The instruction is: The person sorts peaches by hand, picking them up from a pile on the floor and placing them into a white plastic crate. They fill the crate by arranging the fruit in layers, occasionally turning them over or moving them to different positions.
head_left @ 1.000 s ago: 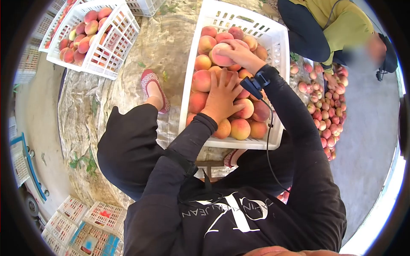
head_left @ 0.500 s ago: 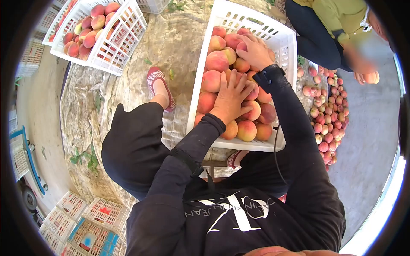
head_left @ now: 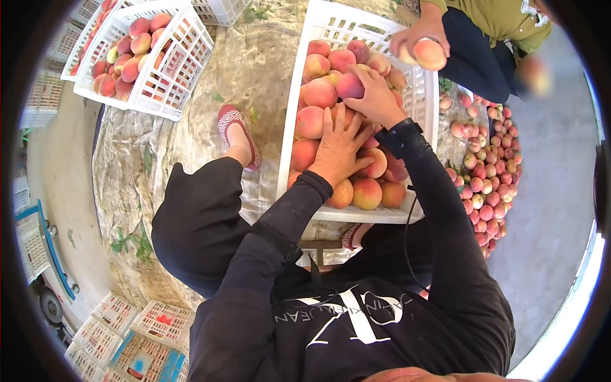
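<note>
A white plastic crate (head_left: 289, 137) filled with red and yellow peaches (head_left: 320, 93) stands in front of me. My left hand (head_left: 340, 148) lies on the peaches near the middle of the crate, fingers spread, holding none of them. Just beyond it, my right hand (head_left: 377, 99) has its thumb and fingers around a red peach (head_left: 349, 85) on top of the pile. The undersides of the peaches below my palms are hidden.
A co-worker's hand (head_left: 425, 28) holds peaches (head_left: 429, 55) over the crate's far right corner. Many loose peaches (head_left: 487, 178) lie on the ground at right. Another crate of peaches (head_left: 184, 63) stands at far left; stacked crates (head_left: 114, 312) sit at lower left.
My right hand has shifted slightly left and nearer, and now grasps a peach. My left hand stays in place. The co-worker's hand has come over the crate's far corner with peaches.
</note>
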`<state>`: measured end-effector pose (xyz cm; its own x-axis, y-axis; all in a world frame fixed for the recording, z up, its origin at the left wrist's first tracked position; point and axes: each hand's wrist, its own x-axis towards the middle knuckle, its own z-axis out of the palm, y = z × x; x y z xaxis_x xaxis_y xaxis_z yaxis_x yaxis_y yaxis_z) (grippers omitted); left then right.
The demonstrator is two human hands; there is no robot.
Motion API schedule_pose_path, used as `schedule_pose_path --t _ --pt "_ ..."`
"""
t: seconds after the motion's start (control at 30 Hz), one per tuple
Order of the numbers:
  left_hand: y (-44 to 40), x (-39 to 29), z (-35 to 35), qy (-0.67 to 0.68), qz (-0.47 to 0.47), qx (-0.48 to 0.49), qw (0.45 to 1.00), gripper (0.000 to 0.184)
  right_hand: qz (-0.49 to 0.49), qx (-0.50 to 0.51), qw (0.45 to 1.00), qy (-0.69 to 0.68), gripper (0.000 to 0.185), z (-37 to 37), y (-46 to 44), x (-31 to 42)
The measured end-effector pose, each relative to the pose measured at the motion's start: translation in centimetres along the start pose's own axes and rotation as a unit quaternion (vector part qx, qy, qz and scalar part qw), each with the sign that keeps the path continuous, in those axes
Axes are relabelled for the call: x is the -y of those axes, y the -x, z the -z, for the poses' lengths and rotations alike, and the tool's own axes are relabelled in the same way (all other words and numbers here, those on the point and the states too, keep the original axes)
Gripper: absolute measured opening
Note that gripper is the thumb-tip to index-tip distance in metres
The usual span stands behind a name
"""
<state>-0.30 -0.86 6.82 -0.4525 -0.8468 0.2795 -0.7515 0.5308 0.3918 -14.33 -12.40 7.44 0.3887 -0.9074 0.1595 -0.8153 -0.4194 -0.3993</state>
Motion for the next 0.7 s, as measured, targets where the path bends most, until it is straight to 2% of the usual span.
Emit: schedule_pose_path --t 0.07,0.13,0.17,0.23,0.27,0.33,0.37,0.43,0.57,0.67,0.7 --pt "0.1 -0.2 0.1 -0.009 -0.002 0.01 1.0 0.075 -0.006 -0.013 1.0 0.012 0.072 0.4 0.1 1.0" --pt "0.1 -0.1 -0.1 -0.017 -0.001 -0.008 1.0 0.074 -0.094 0.044 0.976 -0.192 0.073 0.0 -0.3 0.7" --pt "0.1 0.0 -0.1 -0.021 -0.002 -0.007 1.0 0.074 -0.092 0.041 0.976 -0.195 0.073 -0.1 -0.3 0.5" --pt "0.0 0.1 -0.3 -0.025 -0.01 -0.005 1.0 0.074 -0.171 0.134 0.884 -0.414 0.076 -0.3 -0.3 -0.2" --pt "0.1 0.1 -0.4 -0.027 -0.012 -0.001 1.0 0.074 -0.172 0.132 0.882 -0.418 0.076 -0.2 -0.3 0.3" --pt "0.0 0.0 -0.4 -0.033 -0.005 0.007 0.999 0.074 -0.284 0.129 0.828 -0.466 0.081 0.2 -0.2 1.3" --pt "0.0 0.0 -0.5 -0.036 -0.01 0.01 0.999 0.074 -0.284 0.125 0.827 -0.47 0.081 -0.1 -0.1 0.9" --pt "0.0 0.0 -0.5 -0.028 -0.004 0.01 1.0 0.075 -0.327 0.141 0.786 -0.505 0.083 -1.2 0.1 -0.4" --pt "-0.3 -0.1 0.1 -0.031 -0.02 0.008 0.999 0.076 -0.328 0.143 0.767 -0.532 0.08 -1.5 0.5 -0.8" --pt "-0.5 0.1 1.0 -0.035 -0.022 0.03 0.999 0.07 -0.313 0.132 0.761 -0.553 0.072 -1.1 1.0 -0.2" --pt "-1.0 0.8 1.2 0.015 -0.013 0.047 0.999 0.067 -0.283 0.13 0.778 -0.545 0.074 -1.7 1.0 -0.9"
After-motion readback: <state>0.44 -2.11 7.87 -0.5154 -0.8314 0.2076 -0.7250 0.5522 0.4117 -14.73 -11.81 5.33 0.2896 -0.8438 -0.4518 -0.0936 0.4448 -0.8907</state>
